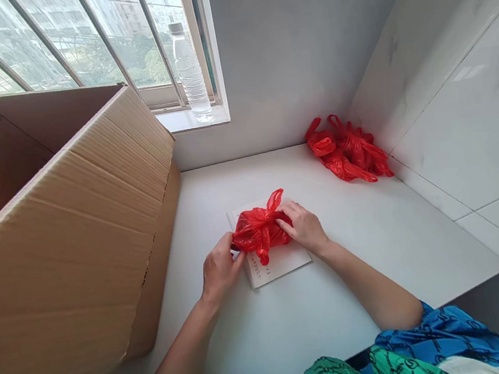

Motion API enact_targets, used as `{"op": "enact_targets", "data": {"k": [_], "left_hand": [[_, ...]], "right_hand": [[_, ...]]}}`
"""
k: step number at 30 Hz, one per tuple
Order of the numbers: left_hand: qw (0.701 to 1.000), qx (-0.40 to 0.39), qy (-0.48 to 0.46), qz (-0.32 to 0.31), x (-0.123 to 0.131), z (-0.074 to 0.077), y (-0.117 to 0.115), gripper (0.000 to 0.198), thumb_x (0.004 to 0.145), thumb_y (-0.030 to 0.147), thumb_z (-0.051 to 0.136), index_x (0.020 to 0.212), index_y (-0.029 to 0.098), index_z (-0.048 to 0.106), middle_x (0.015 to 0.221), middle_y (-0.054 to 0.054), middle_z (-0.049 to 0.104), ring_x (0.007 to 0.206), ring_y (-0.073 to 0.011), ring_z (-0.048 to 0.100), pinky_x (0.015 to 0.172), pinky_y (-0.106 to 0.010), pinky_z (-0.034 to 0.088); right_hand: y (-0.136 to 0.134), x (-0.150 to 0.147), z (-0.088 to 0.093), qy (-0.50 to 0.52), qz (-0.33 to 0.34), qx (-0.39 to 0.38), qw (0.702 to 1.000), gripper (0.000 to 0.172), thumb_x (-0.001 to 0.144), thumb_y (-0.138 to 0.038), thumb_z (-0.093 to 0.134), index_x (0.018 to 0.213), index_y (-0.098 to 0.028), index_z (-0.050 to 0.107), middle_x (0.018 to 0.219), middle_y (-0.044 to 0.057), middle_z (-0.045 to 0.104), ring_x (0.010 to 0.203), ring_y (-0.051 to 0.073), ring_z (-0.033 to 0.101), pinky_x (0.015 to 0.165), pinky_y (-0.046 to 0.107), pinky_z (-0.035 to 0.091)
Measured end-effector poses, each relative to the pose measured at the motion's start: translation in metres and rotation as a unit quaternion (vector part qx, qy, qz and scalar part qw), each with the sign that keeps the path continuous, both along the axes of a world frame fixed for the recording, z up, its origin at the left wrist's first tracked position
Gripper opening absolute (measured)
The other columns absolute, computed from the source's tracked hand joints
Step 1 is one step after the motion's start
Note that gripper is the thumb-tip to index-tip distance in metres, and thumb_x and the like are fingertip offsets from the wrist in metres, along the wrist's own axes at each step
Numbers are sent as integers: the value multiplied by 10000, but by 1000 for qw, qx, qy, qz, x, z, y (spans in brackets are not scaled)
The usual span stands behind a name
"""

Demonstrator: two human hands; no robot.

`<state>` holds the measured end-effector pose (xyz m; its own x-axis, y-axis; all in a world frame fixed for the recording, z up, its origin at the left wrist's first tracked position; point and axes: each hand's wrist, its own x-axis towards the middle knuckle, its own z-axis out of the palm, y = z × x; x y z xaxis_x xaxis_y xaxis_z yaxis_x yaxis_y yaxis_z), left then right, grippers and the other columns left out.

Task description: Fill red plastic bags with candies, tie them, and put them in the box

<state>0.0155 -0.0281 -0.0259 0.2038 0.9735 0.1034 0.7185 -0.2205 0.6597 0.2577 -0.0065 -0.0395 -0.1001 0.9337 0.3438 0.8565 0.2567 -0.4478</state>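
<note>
Red plastic bag; cardboard box left, second red bag right.

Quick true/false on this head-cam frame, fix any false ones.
1. The left hand and right hand both touch the red plastic bag. True.
2. That bag rests directly on the counter. False: it lies on a white printed sheet.
3. A second red plastic bag lies near the tiled wall. True.
4. The water bottle stands on the counter. False: it stands on the windowsill.
5. The cardboard box is left of the hands. True.
</note>
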Motion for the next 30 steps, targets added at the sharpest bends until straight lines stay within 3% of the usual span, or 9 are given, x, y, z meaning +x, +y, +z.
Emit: {"op": "enact_targets", "data": {"k": [3,5,8,13,17,20,24,27,30], "left_hand": [[994,24,-110,-6,-10,4,5,179,925,350,531,1032,239,622,994,-2,715,814,-163,667,692,-272,503],[991,64,-119,7,-23,6,10,219,937,394,538,1006,239,677,979,-10,720,824,-165,662,715,-276,512],[991,106,-71,27,-41,6,16,246,938,412,543,954,237,715,917,-15,713,787,-159,644,714,-276,504],[998,40,32,-31,-33,-2,14,290,880,458,622,1083,253,658,995,-16,698,815,-174,660,608,-255,475],[990,140,-3,-18,-20,-2,9,179,952,334,523,914,226,660,854,-10,665,725,-146,611,621,-253,445],[977,208,-42,-8,-23,3,10,215,969,292,486,1086,229,655,850,-19,632,753,-145,590,686,-259,467],[983,144,62,-97,-36,10,12,293,923,227,463,1113,271,682,861,-22,625,794,-169,587,675,-271,460],[986,132,69,-76,-39,17,11,243,901,265,487,982,257,716,966,-44,625,830,-183,597,667,-279,476],[987,160,21,-22,-25,20,11,262,939,333,477,1073,246,685,1188,-70,605,1010,-216,617,753,-305,525]], "right_hand": [[4,7,-1,36,11,9,999,257,939,-153,452,1090,-217,650,1067,60,656,912,200,642,772,314,513],[7,14,-1,51,8,23,998,284,932,-127,429,1087,-212,652,1058,64,651,909,199,642,787,315,513],[8,19,0,47,-8,33,998,269,947,-158,435,1087,-213,658,1058,62,652,899,197,643,769,310,507],[5,13,-2,-7,-28,19,999,241,968,-352,507,1111,-223,652,1097,68,672,914,219,645,679,305,489],[4,12,-1,-12,-31,16,999,248,973,-307,479,1139,-225,644,1091,59,682,883,206,649,654,296,472],[4,13,1,0,-34,14,999,259,965,-248,462,1148,-234,644,1071,40,685,794,178,641,637,290,462],[2,13,5,5,-32,22,999,257,946,-236,478,1135,-233,652,1058,39,688,822,181,642,629,286,460],[-1,9,9,15,-32,46,998,262,950,-262,474,1133,-230,658,1067,57,683,907,204,637,711,304,494],[-4,-1,9,22,-3,88,996,318,970,-302,451,1213,-214,636,1206,91,650,1099,234,597,952,367,483]]}}
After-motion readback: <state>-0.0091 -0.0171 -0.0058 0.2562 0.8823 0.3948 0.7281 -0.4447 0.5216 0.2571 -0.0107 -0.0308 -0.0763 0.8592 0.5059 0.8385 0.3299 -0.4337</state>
